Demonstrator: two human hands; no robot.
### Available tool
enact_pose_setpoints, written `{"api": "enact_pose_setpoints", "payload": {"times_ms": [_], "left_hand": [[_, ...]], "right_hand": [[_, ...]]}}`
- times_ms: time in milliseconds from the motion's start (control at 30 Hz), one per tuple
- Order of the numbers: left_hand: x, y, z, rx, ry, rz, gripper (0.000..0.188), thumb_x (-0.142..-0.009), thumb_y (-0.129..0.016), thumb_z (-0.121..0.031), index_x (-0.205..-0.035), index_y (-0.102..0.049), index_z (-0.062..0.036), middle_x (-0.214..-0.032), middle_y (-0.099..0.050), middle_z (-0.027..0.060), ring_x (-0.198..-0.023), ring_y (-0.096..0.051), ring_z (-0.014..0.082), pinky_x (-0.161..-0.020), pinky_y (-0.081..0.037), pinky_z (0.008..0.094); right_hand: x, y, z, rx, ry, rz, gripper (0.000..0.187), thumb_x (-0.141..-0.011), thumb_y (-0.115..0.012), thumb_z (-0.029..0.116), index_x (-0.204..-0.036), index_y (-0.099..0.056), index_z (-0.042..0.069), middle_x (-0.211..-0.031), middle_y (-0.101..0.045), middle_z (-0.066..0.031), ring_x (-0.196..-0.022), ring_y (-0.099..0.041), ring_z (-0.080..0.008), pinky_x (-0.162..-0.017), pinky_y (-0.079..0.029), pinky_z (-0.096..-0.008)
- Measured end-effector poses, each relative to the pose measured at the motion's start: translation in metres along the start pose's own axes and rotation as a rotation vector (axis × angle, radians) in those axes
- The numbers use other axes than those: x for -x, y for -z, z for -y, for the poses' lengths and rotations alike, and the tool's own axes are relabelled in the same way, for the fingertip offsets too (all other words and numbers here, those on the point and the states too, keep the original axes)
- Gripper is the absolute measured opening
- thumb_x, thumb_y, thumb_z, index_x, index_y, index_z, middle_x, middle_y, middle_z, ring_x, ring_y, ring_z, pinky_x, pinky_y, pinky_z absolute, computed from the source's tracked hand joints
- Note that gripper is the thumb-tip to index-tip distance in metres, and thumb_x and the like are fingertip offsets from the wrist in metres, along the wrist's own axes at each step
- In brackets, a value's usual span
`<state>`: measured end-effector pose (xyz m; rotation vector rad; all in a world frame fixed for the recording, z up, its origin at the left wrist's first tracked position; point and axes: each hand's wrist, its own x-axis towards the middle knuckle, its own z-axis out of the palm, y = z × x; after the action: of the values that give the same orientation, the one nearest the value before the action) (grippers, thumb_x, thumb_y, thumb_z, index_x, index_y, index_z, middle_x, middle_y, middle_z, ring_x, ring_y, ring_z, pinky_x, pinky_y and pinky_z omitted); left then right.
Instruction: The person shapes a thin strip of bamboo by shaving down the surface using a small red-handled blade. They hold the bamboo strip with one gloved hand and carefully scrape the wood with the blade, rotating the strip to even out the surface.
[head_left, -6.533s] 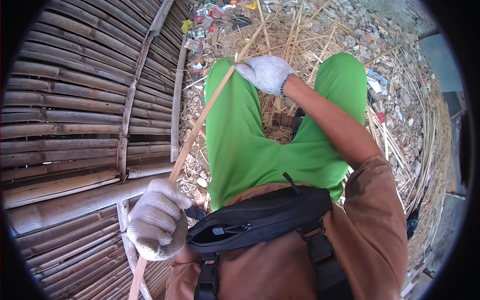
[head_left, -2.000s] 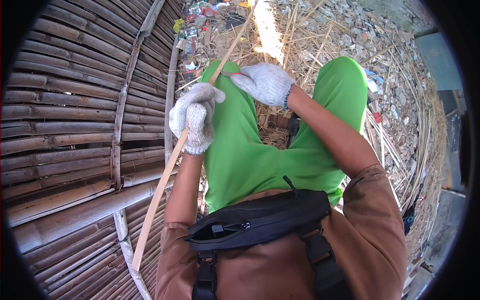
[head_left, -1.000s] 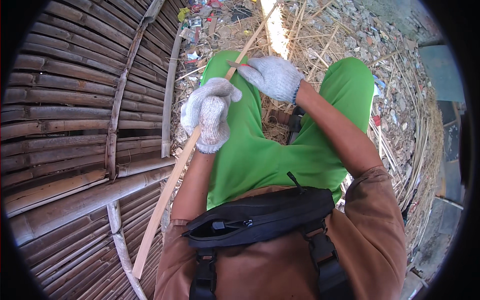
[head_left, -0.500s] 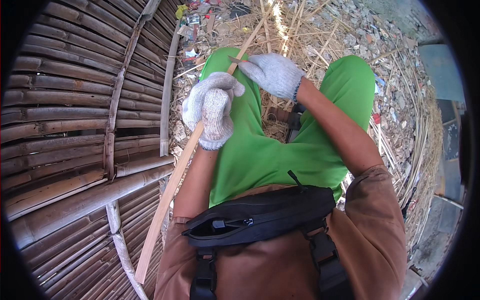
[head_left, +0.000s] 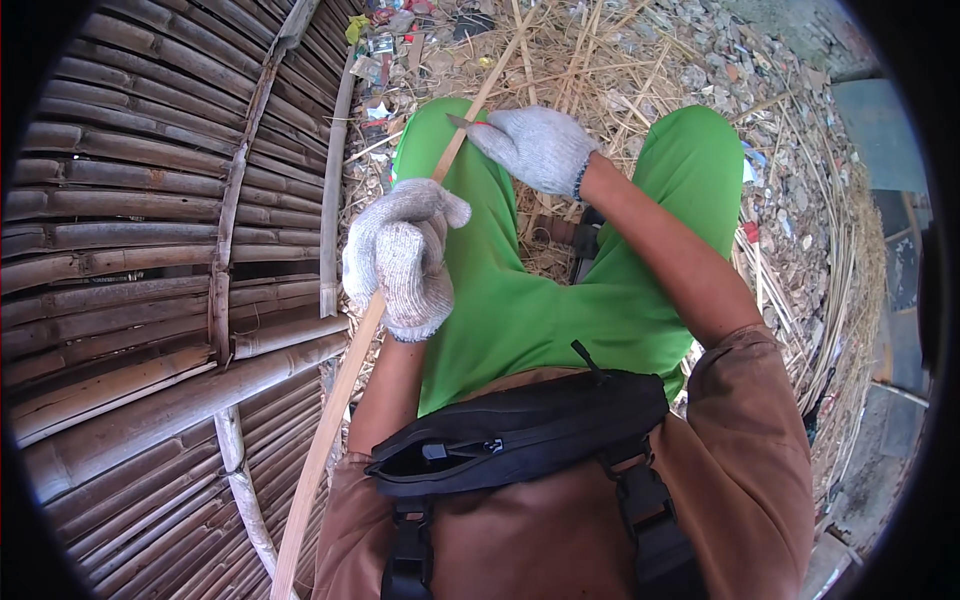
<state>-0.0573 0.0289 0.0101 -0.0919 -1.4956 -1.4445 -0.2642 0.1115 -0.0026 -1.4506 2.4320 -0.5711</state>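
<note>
A long, pale bamboo strip (head_left: pixel 333 420) slants from beside my left sleeve up across my left thigh to the litter beyond my knee. My left hand (head_left: pixel 400 258), in a white knitted glove, is wrapped round its middle. In the same kind of glove, my right hand (head_left: pixel 535 148) rests over the inner side of my left knee, closed on a small knife. Only the pointed knife blade (head_left: pixel 458 122) shows, lying across the strip; the handle is hidden in the glove.
A bamboo slat wall (head_left: pixel 140 215) stands close on my left, with a pole along its edge. Straw and loose strips (head_left: pixel 590 70) litter the ground ahead. On my lap sits a black waist bag (head_left: pixel 540 430), partly unzipped. Grey panels (head_left: pixel 885 135) stand at the far right.
My left hand has drawn back toward me and slightly left, and the strip has slid the same way. My right hand with the knife has shifted only a little left.
</note>
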Motion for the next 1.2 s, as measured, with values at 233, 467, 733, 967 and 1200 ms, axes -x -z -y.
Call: {"api": "enact_pose_setpoints", "payload": {"times_ms": [233,467,733,967,1200], "left_hand": [[-0.002,0.0,-0.025,-0.001,-0.107,-0.026,0.047,-0.113,-0.053,-0.041,-0.111,-0.064,0.0046,-0.055,-0.036,-0.0037,-0.048,-0.038,0.013,-0.057,-0.051,0.0401],[-0.012,-0.002,0.005,0.046,-0.151,0.076,0.045,-0.114,-0.053,-0.036,-0.115,-0.063,0.0077,-0.056,-0.034,-0.0036,-0.05,-0.039,0.0133,-0.06,-0.052,0.0406],[-0.014,-0.011,0.009,0.074,-0.139,0.019,0.042,-0.114,-0.052,-0.034,-0.112,-0.063,0.0068,-0.055,-0.034,-0.0024,-0.048,-0.037,0.0124,-0.059,-0.052,0.0409],[-0.007,-0.01,-0.009,0.062,-0.192,-0.059,0.042,-0.114,-0.05,-0.034,-0.11,-0.064,0.0049,-0.053,-0.034,-0.0029,-0.045,-0.036,0.012,-0.056,-0.051,0.0407],[0.001,-0.005,-0.025,0.025,-0.17,-0.116,0.044,-0.115,-0.048,-0.04,-0.114,-0.064,0.0007,-0.054,-0.033,-0.0053,-0.046,-0.036,0.0114,-0.06,-0.052,0.0392]], "right_hand": [[0.001,0.002,-0.008,-0.024,-0.012,-0.003,0.071,-0.109,-0.035,0.067,-0.103,-0.074,0.007,-0.102,-0.075,-0.0264,-0.098,-0.071,-0.0498,-0.088,-0.056,-0.0609],[0.003,0.001,-0.003,-0.056,0.1,-0.014,0.065,-0.111,-0.04,0.063,-0.1,-0.068,0.005,-0.094,-0.071,-0.0266,-0.094,-0.068,-0.0501,-0.083,-0.054,-0.0584],[0.002,-0.007,-0.007,-0.102,0.057,-0.051,0.066,-0.11,-0.039,0.063,-0.101,-0.069,0.005,-0.095,-0.071,-0.0274,-0.095,-0.068,-0.0507,-0.084,-0.053,-0.0588],[0.001,-0.003,-0.008,-0.071,0.007,0.016,0.069,-0.11,-0.035,0.065,-0.109,-0.074,0.007,-0.103,-0.074,-0.0277,-0.101,-0.07,-0.0506,-0.091,-0.055,-0.0603],[0.003,-0.007,-0.005,-0.079,0.032,-0.04,0.07,-0.11,-0.037,0.066,-0.097,-0.069,0.005,-0.094,-0.071,-0.0268,-0.093,-0.068,-0.0503,-0.082,-0.053,-0.059]]}}
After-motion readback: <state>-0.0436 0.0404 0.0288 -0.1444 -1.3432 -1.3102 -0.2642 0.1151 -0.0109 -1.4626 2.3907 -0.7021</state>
